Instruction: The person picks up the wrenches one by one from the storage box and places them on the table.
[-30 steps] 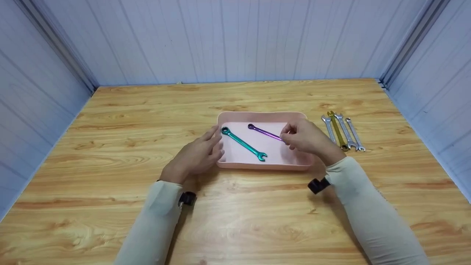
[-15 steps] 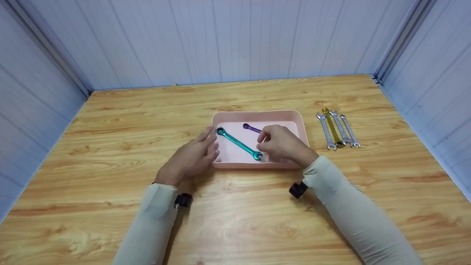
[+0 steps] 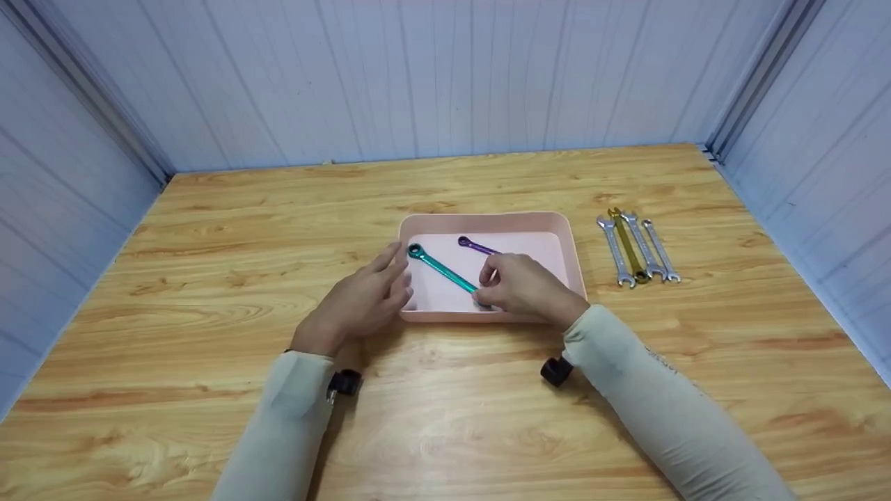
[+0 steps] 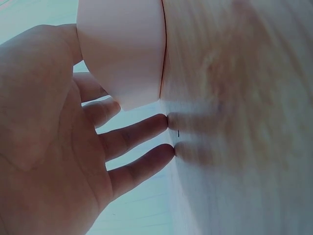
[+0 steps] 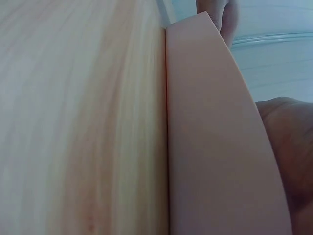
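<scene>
- Head view: right hand pinches the teal wrench at its near end, inside the pink tray;
- left hand lies relaxed against the tray's left wall, fingers straight

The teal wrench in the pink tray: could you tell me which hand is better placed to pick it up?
Probably the right. The right hand is already inside the pink tray, its fingers at the open-jaw end of the teal wrench. The left hand rests open against the tray's outer left wall.
</scene>
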Tool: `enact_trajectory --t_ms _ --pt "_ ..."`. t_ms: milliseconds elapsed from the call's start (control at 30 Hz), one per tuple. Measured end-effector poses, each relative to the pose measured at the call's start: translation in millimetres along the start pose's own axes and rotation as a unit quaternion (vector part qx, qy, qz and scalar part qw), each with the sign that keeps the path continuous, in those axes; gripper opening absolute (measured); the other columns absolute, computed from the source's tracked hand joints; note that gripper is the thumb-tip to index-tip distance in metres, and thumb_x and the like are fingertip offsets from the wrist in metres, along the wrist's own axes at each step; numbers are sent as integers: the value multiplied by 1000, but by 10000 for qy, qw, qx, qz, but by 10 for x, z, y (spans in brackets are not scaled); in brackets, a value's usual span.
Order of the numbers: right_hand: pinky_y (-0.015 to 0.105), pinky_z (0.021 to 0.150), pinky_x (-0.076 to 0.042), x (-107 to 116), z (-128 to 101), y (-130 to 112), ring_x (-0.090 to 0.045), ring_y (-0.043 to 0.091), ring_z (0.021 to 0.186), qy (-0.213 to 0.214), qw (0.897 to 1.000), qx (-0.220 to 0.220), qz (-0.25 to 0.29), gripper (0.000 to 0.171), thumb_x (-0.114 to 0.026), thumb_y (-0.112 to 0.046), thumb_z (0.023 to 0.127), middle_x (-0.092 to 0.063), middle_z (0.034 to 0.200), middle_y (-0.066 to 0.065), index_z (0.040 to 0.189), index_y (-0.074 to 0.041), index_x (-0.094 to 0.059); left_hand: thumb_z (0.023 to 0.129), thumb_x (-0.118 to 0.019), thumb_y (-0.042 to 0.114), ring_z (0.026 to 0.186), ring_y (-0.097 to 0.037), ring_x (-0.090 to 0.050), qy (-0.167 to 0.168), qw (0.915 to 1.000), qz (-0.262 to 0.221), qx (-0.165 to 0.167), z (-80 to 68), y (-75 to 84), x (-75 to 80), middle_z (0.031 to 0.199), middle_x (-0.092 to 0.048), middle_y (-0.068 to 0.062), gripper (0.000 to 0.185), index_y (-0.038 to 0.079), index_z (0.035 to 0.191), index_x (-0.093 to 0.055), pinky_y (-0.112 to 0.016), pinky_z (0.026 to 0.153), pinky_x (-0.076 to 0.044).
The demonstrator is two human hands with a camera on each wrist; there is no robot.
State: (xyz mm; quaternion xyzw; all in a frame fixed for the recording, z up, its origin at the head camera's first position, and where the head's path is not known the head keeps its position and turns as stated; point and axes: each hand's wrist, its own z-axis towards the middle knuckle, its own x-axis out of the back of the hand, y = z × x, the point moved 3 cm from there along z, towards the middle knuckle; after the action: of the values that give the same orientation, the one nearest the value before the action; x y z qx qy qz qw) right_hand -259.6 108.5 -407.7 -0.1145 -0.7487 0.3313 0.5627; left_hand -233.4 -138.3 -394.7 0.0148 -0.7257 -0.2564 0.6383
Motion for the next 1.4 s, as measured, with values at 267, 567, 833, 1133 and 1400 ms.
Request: enact_trajectory --t_ms 267,567,833,1133,1400 --pt "34 70 -45 -36 4 -16 -57 20 82 17 9993 -53 -381 26 -80 -34 80 -64 88 1 91 -14 -67 107 -41 42 147 -27 -30 -10 9999 -67 147 -16 -12 -4 168 -13 -1 62 18 161 -22 -46 115 -31" --pt "34 70 -46 -17 0 -13 -57 20 82 90 9974 -147 -703 16 -76 -27 76 -63 87 1 81 -14 -69 107 -41 42 147 -27 -30 -57 10000 -57 38 -1 -15 12 168 -12 0 61 17 160 -26 -47 115 -31" --pt "34 64 -47 -11 -5 -9 -57 19 77 116 9960 -226 -852 13 -73 -27 74 -64 81 -1 74 -15 -68 106 -41 42 145 -29 -33 -25 10000 -30 -23 -6 -20 12 168 -13 2 60 16 159 -29 -48 114 -33" --pt "33 61 -45 -28 -15 1 -57 18 74 27 9957 -289 -881 11 -72 -25 74 -64 78 -1 73 -14 -68 106 -45 41 146 -29 -31 -51 9999 -23 83 -10 -29 -12 168 -13 1 58 17 158 -34 -48 115 -31" --pt "33 63 -45 -27 -18 -11 -56 19 75 -38 9952 -403 -893 17 -74 -29 78 -64 80 0 79 -14 -68 105 -45 41 146 -29 -32 -64 9999 -31 94 -20 -31 15 168 -15 -1 59 18 158 -34 -49 114 -32"
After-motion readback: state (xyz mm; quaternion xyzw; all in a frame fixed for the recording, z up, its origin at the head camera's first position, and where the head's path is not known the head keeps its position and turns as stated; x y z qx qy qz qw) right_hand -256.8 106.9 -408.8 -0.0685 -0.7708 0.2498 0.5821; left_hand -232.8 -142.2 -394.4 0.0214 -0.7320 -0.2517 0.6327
